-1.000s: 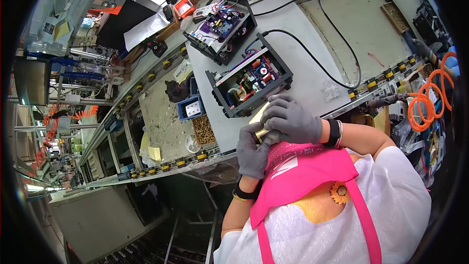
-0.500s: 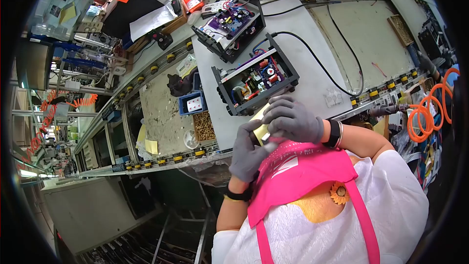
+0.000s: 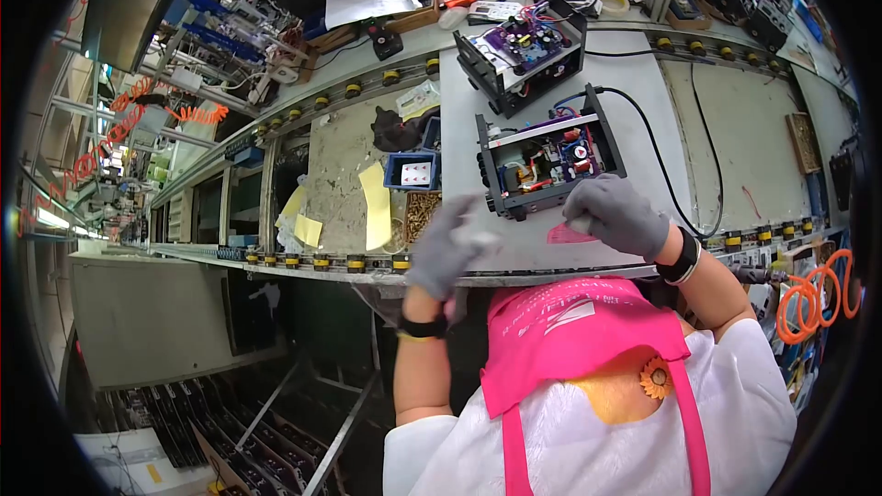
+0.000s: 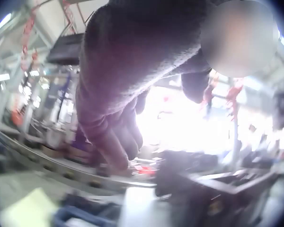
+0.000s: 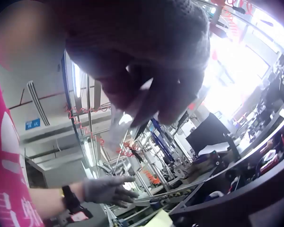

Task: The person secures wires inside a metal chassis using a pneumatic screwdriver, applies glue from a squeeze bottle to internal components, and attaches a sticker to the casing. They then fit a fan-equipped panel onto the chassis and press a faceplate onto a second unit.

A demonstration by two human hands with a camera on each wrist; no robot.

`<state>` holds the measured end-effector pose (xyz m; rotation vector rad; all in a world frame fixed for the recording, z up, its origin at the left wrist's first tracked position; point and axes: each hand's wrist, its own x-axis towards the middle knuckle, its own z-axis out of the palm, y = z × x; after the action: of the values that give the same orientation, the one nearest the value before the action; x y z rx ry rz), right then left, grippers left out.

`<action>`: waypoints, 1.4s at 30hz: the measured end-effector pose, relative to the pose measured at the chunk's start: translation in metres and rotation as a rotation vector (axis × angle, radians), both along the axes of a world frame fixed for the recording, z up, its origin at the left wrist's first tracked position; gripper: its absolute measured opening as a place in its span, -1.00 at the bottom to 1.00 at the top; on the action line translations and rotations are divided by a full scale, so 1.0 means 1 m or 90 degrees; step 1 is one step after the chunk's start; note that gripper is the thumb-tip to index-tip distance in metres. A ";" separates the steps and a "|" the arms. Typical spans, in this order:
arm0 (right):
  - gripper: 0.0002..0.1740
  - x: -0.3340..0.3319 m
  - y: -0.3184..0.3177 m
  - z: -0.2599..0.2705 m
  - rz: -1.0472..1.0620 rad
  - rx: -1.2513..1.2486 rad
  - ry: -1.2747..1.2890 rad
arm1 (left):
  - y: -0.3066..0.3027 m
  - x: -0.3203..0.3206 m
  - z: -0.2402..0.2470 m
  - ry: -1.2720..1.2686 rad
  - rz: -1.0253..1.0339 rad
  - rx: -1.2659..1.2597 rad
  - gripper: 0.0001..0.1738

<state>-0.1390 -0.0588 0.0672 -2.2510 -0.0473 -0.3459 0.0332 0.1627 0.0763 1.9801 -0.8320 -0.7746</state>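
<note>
My gloved right hand (image 3: 620,216) has curled fingers and pinches a thin translucent film, pinkish in the head view (image 3: 571,233). In the right wrist view the same film (image 5: 117,128) looks clear and hangs from the fingertips. This hand is at the near right corner of an open black case (image 3: 503,186) holding circuit boards and wires. Blurred, my left hand (image 3: 450,243) hovers over the front edge of the bench. Its fingers look spread with nothing in them in the right wrist view (image 5: 111,191). A yellow paper strip (image 3: 375,207) lies beyond it.
Behind stands a second open case (image 3: 501,83) with a purple board. Left of the white board (image 3: 464,262) are a blue bin (image 3: 392,171) with white cards and a box of small brass-coloured parts (image 3: 420,209). A black cable (image 3: 654,147) loops at the right. Rollers (image 3: 356,263) line the bench edge.
The hands have parted from the yellow strip held between them. The strip now lies at the left; the left hand moved left, the right hand forward with the film. The head view has turned.
</note>
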 end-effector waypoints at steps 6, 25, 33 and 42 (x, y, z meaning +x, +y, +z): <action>-0.83 0.005 0.002 0.006 -0.051 -0.178 0.037 | -0.075 -0.039 -0.008 -0.247 -0.257 -0.037 -0.67; -0.73 0.069 -0.221 -0.091 -0.207 -0.039 -0.105 | -0.129 -0.017 -0.076 -0.425 -0.087 -0.171 -0.67; -0.78 0.140 -0.268 -0.117 -0.050 -0.380 0.299 | -0.131 -0.045 -0.091 -0.504 -0.096 -0.105 -0.70; -0.78 0.168 -0.276 -0.163 -0.116 -0.190 0.200 | -0.119 -0.041 -0.105 -0.441 -0.149 -0.075 -0.70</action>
<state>0.0293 -0.3345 -0.0959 -2.5884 0.2897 -0.0787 -0.0076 0.0436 -0.0291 2.0793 -1.4906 -0.1324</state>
